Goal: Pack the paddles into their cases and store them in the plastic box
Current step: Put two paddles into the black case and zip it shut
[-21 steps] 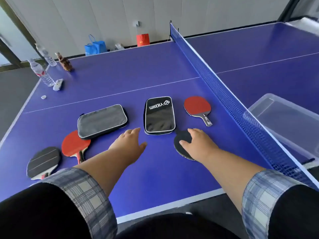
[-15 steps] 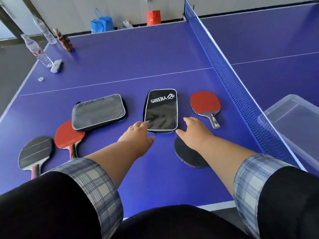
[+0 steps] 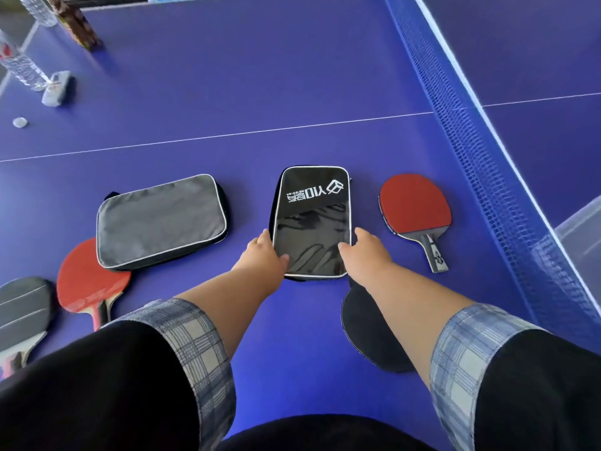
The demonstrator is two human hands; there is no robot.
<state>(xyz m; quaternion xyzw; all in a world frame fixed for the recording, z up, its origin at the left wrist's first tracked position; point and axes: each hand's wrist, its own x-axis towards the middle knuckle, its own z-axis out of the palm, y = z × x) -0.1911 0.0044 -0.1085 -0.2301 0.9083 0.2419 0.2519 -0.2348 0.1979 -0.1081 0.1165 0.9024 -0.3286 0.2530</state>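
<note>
Clasping case (image 3: 311, 219): left hand (image 3: 264, 260); right hand (image 3: 367, 255)

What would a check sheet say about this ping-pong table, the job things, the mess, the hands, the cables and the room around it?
Surface: blue table with white lines; net across it.
Job's things: black case lying flat; grey case to its left; right red paddle beside the black case; left red paddle at the grey case's near corner; black paddle under the right forearm; striped dark paddle at the left edge; plastic box beyond the net.
Clutter: water bottle, brown bottle, small white object and bottle cap, far left.
Hands: left hand and right hand each grip a side of the black case's near end.
Cables: nothing seen.
Surroundings: little shows past the table.
</note>
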